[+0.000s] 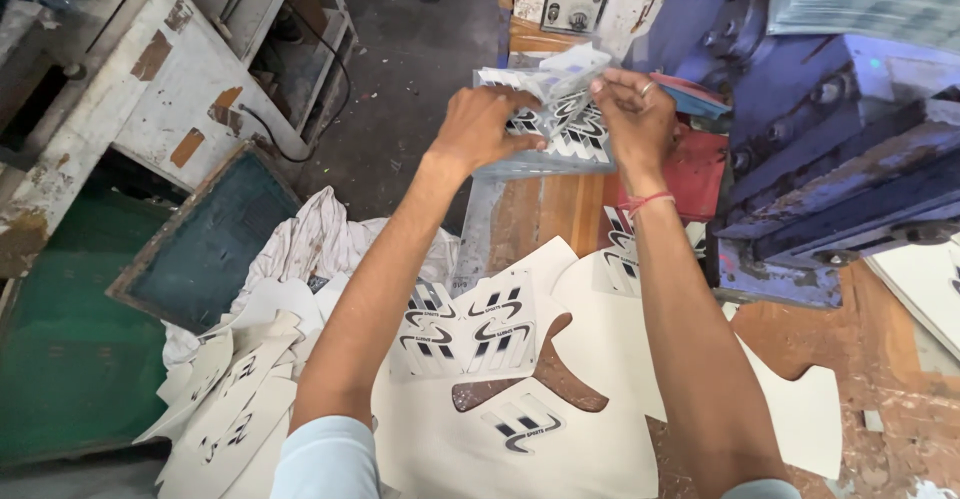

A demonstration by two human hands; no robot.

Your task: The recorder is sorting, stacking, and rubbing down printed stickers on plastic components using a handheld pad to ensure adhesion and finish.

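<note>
Hands raised together above the far end of the tabletop (560, 209), both on a small stack of printed cutouts (555, 84). Left hand (482, 127) curled over the stack's left edge, fingers (515, 109) pinching it from above, thumb underneath. Right hand (632, 114) gripping the right edge, fingers pressed together around it, ring on one finger, red thread (645, 202) tied at the wrist. Stack held tilted, in the air, just above a flat pile of the same black-and-white striped cutouts (570, 144) lying on the tabletop. Red sheet (695, 174) just beside that pile, partly under the right hand. Blue metal machine (830, 139) close on the right, its body reaching over the tabletop. Nearer the body, between the forearms, large white card sheets (600, 429) with cut-out gaps showing the wood beneath, and two more striped printed pieces (470, 334) resting on top. Further white offcuts (225, 399) heaped at lower left, lying over crumpled white cloth (320, 234). Dark framed screen (205, 239) leaning beside the cloth, green surface (70, 329) behind it. Worn white bench (130, 89) with peeling paint at upper left, well apart from the hands. Light blue sleeves (325, 459) at the bottom edge.
</note>
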